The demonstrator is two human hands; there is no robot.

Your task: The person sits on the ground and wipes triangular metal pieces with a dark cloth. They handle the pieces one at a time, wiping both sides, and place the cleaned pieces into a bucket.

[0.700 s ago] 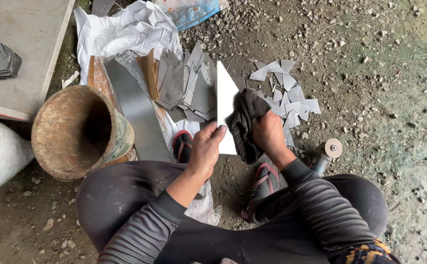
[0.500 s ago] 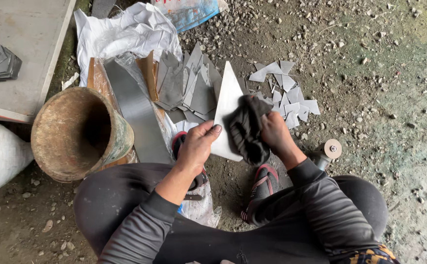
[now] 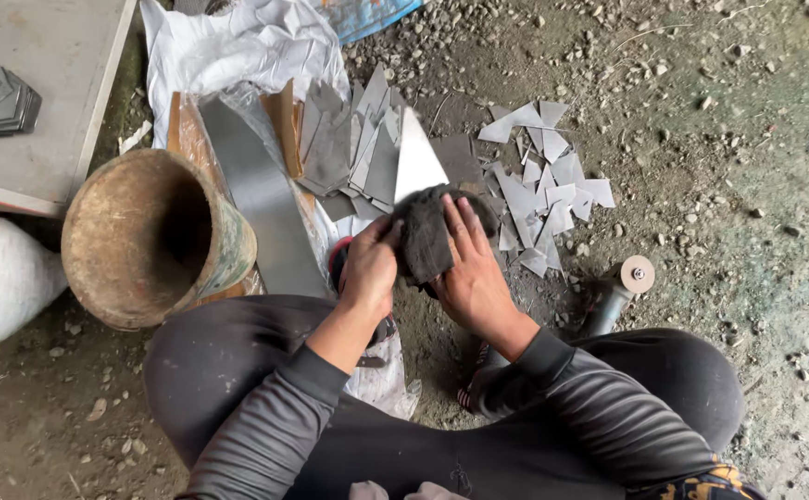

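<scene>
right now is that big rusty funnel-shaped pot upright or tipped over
Tipped over. The rusty pot lies on its side on the dirt ground, its wide mouth facing sideways so the dark inside shows.

Dark cloth (image 3: 426,236) hides triangle's (image 3: 417,162) base

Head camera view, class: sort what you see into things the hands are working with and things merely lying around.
In use:
left hand
right hand
dark cloth
pale triangular sheet

Lying about:
rusty pot
scattered grey offcuts
grinder
white sack
</scene>
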